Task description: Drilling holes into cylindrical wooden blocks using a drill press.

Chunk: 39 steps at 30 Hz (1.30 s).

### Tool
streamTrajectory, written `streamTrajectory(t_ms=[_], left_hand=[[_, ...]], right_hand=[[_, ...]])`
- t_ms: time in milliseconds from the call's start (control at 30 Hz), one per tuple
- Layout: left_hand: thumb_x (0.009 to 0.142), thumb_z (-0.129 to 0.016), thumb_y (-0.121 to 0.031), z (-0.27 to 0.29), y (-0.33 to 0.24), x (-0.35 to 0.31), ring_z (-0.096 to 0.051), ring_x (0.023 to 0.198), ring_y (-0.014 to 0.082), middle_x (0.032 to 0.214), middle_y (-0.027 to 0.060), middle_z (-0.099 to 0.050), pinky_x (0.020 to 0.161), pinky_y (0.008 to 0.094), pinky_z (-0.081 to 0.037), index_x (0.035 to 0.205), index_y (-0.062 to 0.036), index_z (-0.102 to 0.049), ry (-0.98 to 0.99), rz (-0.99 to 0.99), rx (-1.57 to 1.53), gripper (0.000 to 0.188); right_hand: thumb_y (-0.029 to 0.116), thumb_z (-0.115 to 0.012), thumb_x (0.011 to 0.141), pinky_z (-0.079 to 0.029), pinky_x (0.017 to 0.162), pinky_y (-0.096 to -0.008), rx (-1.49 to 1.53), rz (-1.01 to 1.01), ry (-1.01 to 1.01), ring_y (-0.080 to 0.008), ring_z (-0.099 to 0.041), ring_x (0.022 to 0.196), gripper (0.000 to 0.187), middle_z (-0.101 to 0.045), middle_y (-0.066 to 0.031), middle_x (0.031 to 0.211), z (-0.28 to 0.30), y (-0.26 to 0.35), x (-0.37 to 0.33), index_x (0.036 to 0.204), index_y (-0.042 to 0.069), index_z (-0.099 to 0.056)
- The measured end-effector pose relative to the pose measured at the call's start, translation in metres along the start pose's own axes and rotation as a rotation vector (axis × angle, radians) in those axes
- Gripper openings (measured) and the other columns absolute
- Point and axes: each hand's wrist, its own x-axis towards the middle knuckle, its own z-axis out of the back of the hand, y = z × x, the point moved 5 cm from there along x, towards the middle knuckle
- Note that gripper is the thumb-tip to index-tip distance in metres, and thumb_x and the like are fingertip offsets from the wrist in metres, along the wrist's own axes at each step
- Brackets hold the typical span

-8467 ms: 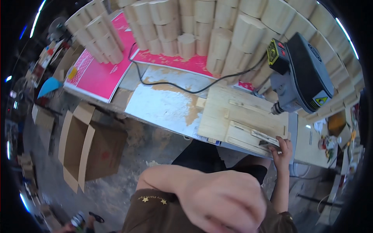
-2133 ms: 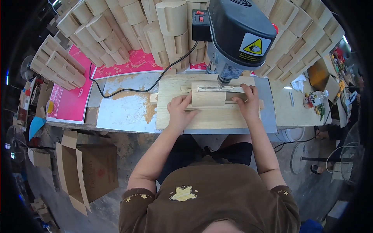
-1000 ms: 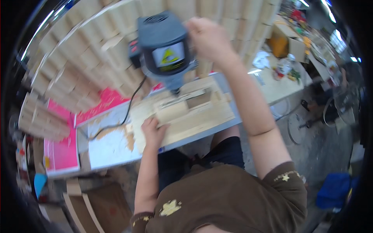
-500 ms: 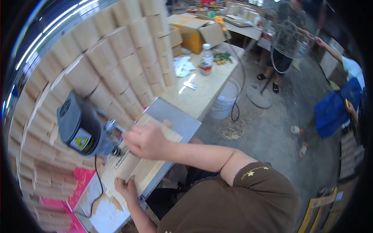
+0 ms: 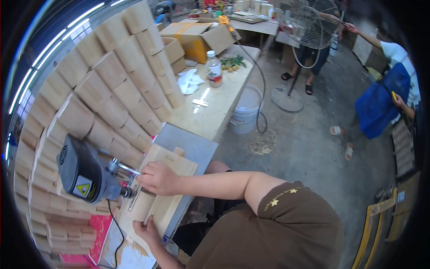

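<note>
A grey bench drill press [image 5: 83,172] stands at the left, its chuck [image 5: 128,193] over a pale wooden block [image 5: 142,207]. My right hand [image 5: 157,178] is closed round the end of the drill's metal lever [image 5: 127,168]. Lower down, my left hand [image 5: 147,229] pinches the near end of the block between thumb and fingers. The block lies against a flat wooden board [image 5: 177,188] on a grey plate [image 5: 172,136]. My right hand partly covers the far part of the block. The drill bit is too small to make out.
Tall stacks of wooden blocks [image 5: 105,98] rise behind the drill. A bottle [image 5: 214,69], crumpled tissue [image 5: 190,81] and open cardboard box [image 5: 197,38] are on the side table. A white bucket [image 5: 246,110], fan [image 5: 286,98] and two other people [image 5: 309,58] are beyond. A black cord [image 5: 117,242] hangs nearby.
The whole view has shifted as my head turned. My right hand stays at the lever, which now shows more of its length. My left hand remains on the block.
</note>
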Motion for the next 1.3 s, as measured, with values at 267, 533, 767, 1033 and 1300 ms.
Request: streamTrajectory(t_ms=[267, 533, 767, 1033, 1300], left_hand=[[0.065, -0.073, -0.007, -0.010, -0.029, 0.000, -0.048, 0.071, 0.0204, 0.075, 0.0035, -0.052, 0.067, 0.0331, -0.037, 0.084, -0.0059, -0.060, -0.014, -0.015, 0.266, 0.023], [0.063, -0.076, -0.022, -0.028, -0.032, 0.002, -0.052, 0.088, 0.0323, 0.087, 0.0105, -0.057, 0.080, 0.0422, -0.036, 0.088, -0.0072, -0.062, -0.125, -0.161, 0.296, 0.032], [0.064, -0.077, -0.025, -0.026, -0.050, 0.006, -0.051, 0.079, 0.0234, 0.074, 0.0029, -0.052, 0.078, 0.0394, -0.032, 0.093, -0.0112, -0.065, -0.148, -0.091, 0.383, 0.034], [0.065, -0.076, -0.030, -0.027, -0.043, 0.003, -0.051, 0.086, 0.0225, 0.079, 0.0017, -0.052, 0.083, 0.0411, -0.030, 0.106, -0.0127, -0.062, -0.061, 0.007, 0.372, 0.046], [0.063, -0.076, -0.027, -0.030, -0.036, 0.004, -0.052, 0.083, 0.0242, 0.078, 0.0031, -0.053, 0.082, 0.0413, -0.032, 0.097, -0.0126, -0.063, -0.086, -0.059, 0.352, 0.039]], right_hand=[[0.024, -0.054, 0.083, -0.047, 0.058, -0.0444, -0.031, -0.146, 0.139, -0.0342, -0.061, 0.064, 0.021, -0.059, -0.0147, 0.063, -0.004, 0.018, 0.145, 0.070, 0.007, -0.057], [0.012, -0.051, 0.078, -0.053, 0.076, -0.0412, -0.294, -0.149, 0.494, -0.0284, -0.065, 0.089, 0.022, -0.067, -0.0139, 0.093, -0.040, 0.005, 0.185, 0.087, 0.005, -0.070], [0.024, -0.052, 0.084, -0.044, 0.051, -0.0404, -0.020, -0.139, 0.266, -0.0350, -0.055, 0.054, 0.027, -0.053, -0.0175, 0.056, 0.007, 0.017, 0.146, 0.066, 0.004, -0.056], [0.005, -0.058, 0.081, -0.040, 0.050, -0.0355, 0.186, -0.200, 0.220, -0.0264, -0.055, 0.054, 0.004, -0.056, -0.0105, 0.063, 0.010, 0.019, 0.037, 0.079, 0.002, -0.061], [0.006, -0.063, 0.075, -0.041, 0.061, -0.0375, 0.190, 0.003, 0.056, -0.0263, -0.055, 0.067, 0.016, -0.058, -0.0093, 0.076, -0.018, -0.010, -0.008, 0.091, 0.004, -0.063]])
